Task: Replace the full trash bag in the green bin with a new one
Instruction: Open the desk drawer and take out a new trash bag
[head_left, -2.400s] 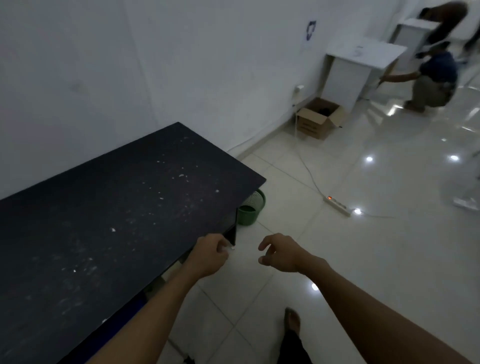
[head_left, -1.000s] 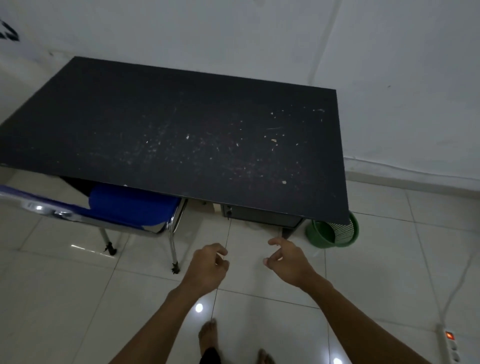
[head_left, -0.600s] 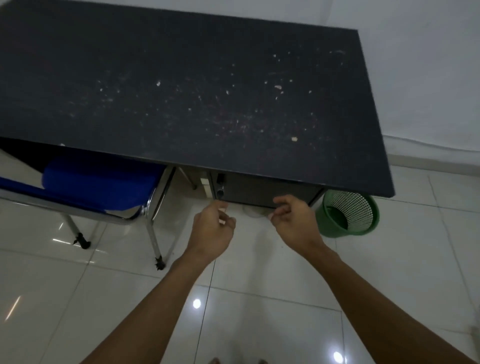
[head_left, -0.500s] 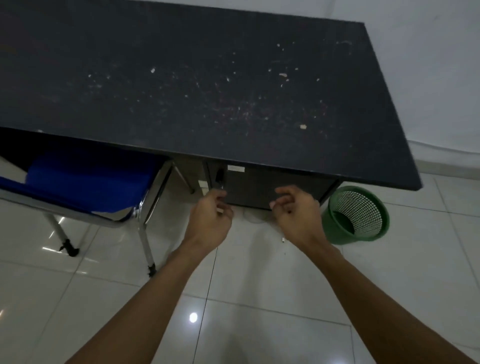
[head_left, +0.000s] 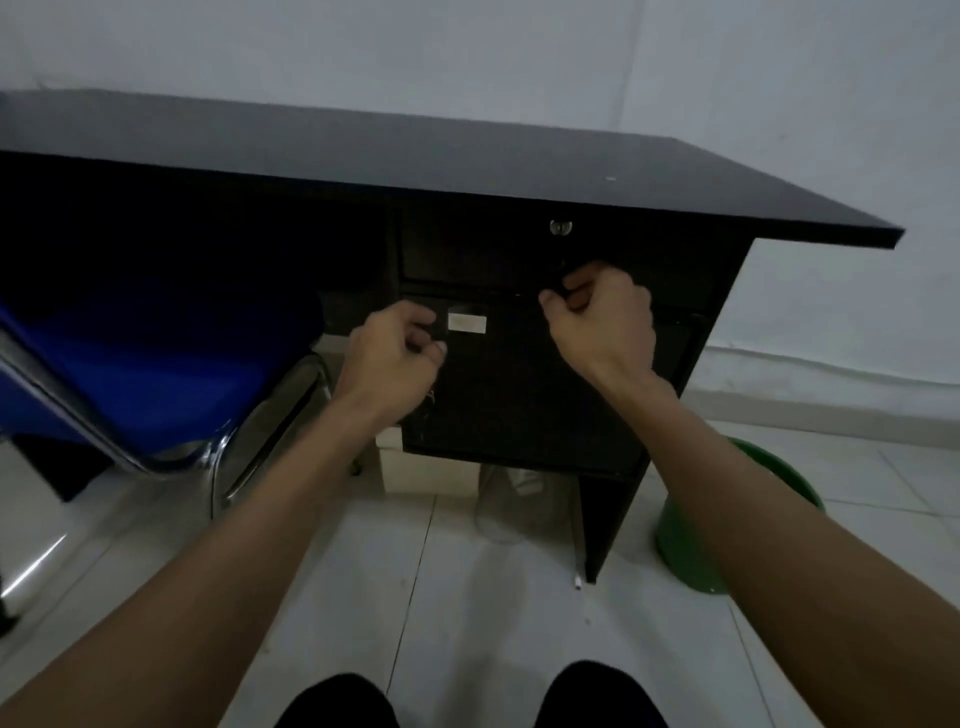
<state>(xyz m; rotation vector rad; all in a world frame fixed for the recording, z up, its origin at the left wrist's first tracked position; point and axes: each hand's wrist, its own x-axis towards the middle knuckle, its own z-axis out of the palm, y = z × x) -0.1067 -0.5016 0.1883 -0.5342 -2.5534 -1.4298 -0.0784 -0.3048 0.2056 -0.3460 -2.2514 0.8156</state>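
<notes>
The green bin (head_left: 691, 540) stands on the floor right of the black desk (head_left: 467, 156); my right forearm covers most of it and its inside is hidden. No trash bag shows. My left hand (head_left: 395, 358) has its fingers curled at the left edge of the desk's cabinet door (head_left: 519, 395), beside a white label (head_left: 466, 323). My right hand (head_left: 602, 317) is curled around a dark handle at the lower edge of the drawer (head_left: 493, 249), just below a round lock (head_left: 560, 227).
A blue chair with a chrome frame (head_left: 156, 364) is tucked under the desk on the left. A cream box (head_left: 426, 467) and a translucent plastic item (head_left: 506, 504) lie under the cabinet. White wall behind, tiled floor, my knees at the bottom edge.
I have turned to face the desk and dropped low in front of it. Both hands rose from mid-air to the cabinet front, and the bin slid behind my right forearm.
</notes>
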